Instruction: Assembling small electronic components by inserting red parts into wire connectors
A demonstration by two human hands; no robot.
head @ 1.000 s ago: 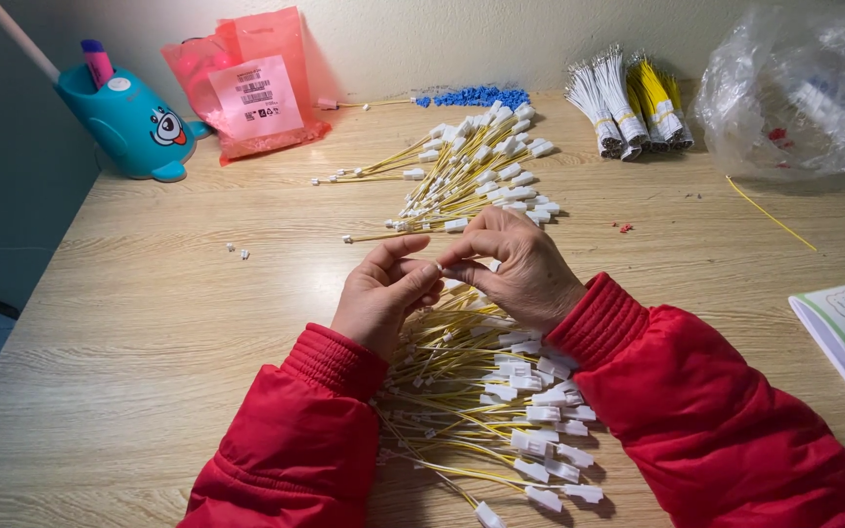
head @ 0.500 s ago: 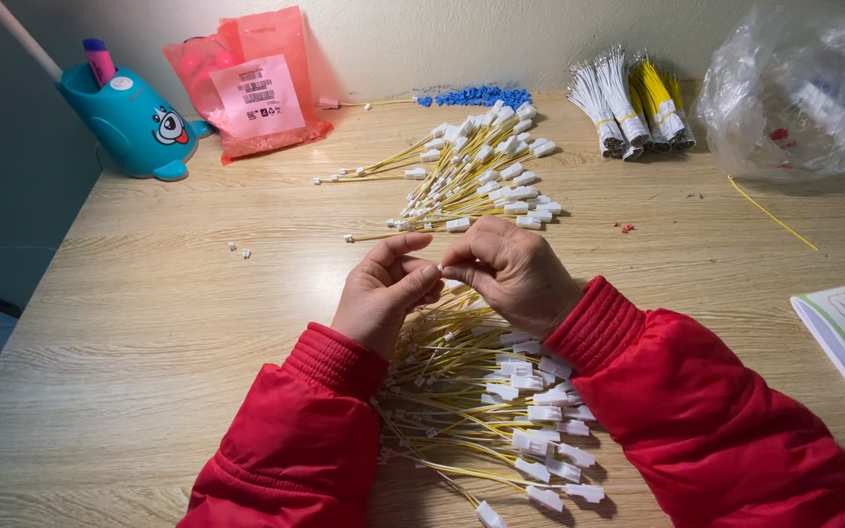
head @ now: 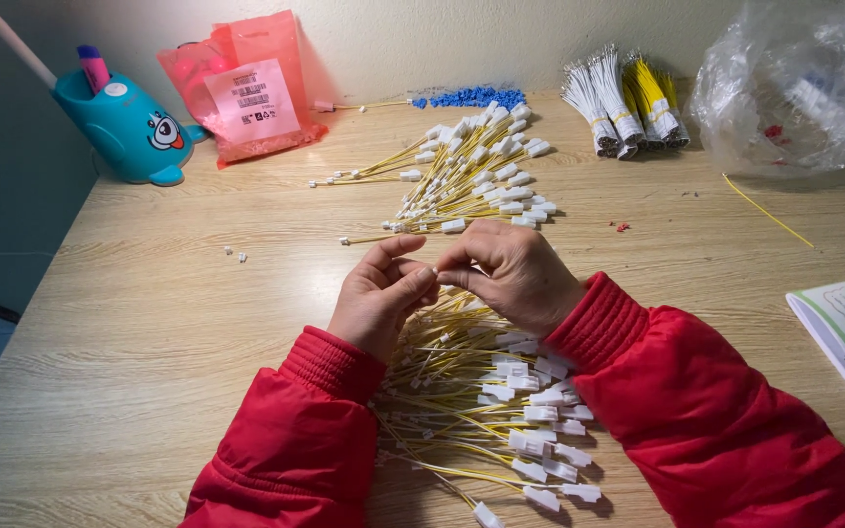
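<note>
Below the fingers, an unsorted heap of yellow wires (head: 481, 401) with white connectors is lying. Left hand (head: 378, 298) and right hand (head: 511, 274) are pinching one small white connector (head: 434, 271) between fingertips. Beyond the fingers, a second wire pile (head: 471, 176) is lying, seemingly finished; farther, a teal holder (head: 129, 132) is holding a pink marker (head: 93, 66)

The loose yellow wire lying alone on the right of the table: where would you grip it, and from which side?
Pinch the loose yellow wire near its middle, coming straight down from above. It lies flat and slanted on the bare wooden table, clear of the clear plastic bag, so fingertips probably fit either side.
</note>
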